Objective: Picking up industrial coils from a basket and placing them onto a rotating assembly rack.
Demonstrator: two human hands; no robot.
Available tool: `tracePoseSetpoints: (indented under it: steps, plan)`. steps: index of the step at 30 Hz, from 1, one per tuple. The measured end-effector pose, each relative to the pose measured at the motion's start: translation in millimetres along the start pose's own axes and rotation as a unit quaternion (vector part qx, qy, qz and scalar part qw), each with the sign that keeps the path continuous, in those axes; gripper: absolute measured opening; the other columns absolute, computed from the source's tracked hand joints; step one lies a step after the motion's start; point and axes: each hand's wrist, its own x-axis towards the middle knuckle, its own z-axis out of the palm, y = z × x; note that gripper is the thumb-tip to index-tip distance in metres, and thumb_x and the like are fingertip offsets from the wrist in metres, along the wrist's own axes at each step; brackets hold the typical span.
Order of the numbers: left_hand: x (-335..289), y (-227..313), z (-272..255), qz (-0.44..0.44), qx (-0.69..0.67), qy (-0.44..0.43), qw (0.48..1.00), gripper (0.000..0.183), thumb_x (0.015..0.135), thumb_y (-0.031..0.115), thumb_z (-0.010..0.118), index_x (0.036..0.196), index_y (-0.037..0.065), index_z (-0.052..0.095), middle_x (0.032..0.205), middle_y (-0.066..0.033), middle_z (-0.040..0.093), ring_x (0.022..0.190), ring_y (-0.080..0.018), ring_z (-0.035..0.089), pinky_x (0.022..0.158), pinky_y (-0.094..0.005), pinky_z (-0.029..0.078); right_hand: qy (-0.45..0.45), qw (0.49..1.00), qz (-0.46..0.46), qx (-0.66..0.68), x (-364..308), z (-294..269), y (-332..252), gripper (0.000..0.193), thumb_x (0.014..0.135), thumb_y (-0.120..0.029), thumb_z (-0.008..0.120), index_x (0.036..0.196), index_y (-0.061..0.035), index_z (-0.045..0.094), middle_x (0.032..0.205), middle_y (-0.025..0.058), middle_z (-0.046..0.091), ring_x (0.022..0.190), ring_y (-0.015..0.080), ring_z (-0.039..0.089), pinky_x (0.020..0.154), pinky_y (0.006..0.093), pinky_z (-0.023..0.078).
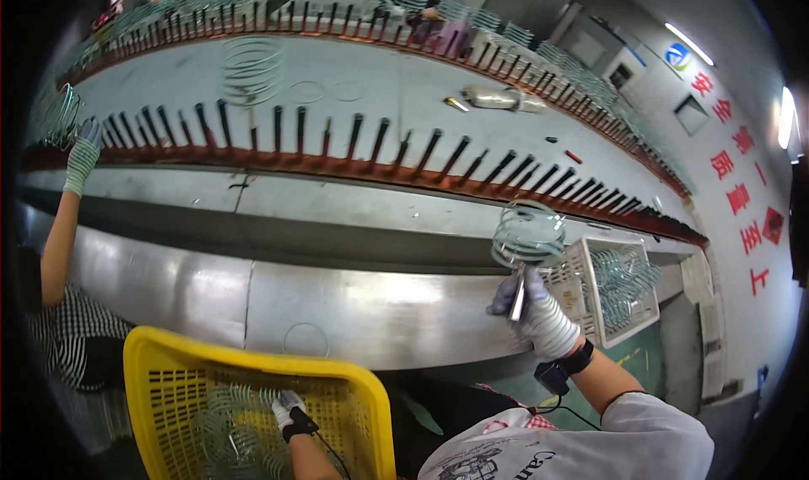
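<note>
My left hand [290, 411], in a white and grey glove, is down inside a yellow plastic basket [257, 362]. Its fingers close on the edge of the pale green wire coils [240, 434] lying there; the fingertips are partly hidden. Raised at the right, my gloved right hand [543, 318] is closed around a slim silver metal tool [517, 299]. A loose bundle of pale green wire rings [528, 234] stands just above that fist, around the tool's upper end. Whether the fingers also grip the rings directly, I cannot tell.
Beyond a steel ledge [337, 299], a copper-coloured rail with dark upright pegs [354, 139] crosses the bench. A white crate [588, 286] of wire coils stands right. At far left, another person's gloved hand [83, 155] is beside a coil. A silver wrapped bundle [501, 99] lies behind the pegs.
</note>
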Motion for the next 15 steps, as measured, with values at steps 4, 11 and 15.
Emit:
tracePoseSetpoints:
  steps: [4,11,15]
  plan:
    - [-26.3,-24.1,-15.2,0.013,-0.231,0.115,0.966,0.041,0.087,0.021,0.057,0.124,0.005,0.047,0.123,-0.0076,0.051,0.111,-0.0199,0.050,0.094,-0.0295,0.043,0.104,0.982,-0.121,-0.100,-8.0,-43.6,-57.0,0.032,0.085,-0.041,0.057,0.091,-0.0093,0.056,0.069,0.0008,0.051,0.061,0.0130,0.051,0.064,0.0310,0.046]
    - [-94.6,-40.8,-6.5,0.102,0.047,0.095,0.989,0.025,0.084,0.019,0.062,0.103,0.003,0.059,0.098,-0.0048,0.063,0.085,-0.0159,0.061,0.071,-0.0255,0.053,0.169,0.936,-0.258,-0.167,123.7,-95.9,-124.4,0.023,0.086,-0.026,0.060,0.100,-0.0082,0.057,0.063,-0.0035,0.046,0.054,0.0071,0.045,0.049,0.0239,0.043]
    - [-151.7,-35.9,-5.0,0.082,0.040,0.025,0.996,0.018,0.081,0.022,0.065,0.091,0.007,0.060,0.084,-0.0025,0.064,0.070,-0.0133,0.060,0.060,-0.0232,0.050,0.162,0.935,-0.211,-0.235,201.0,-91.4,-130.3,0.028,0.085,-0.031,0.059,0.104,-0.0102,0.057,0.061,-0.0017,0.048,0.048,0.0076,0.043,0.045,0.0244,0.043]
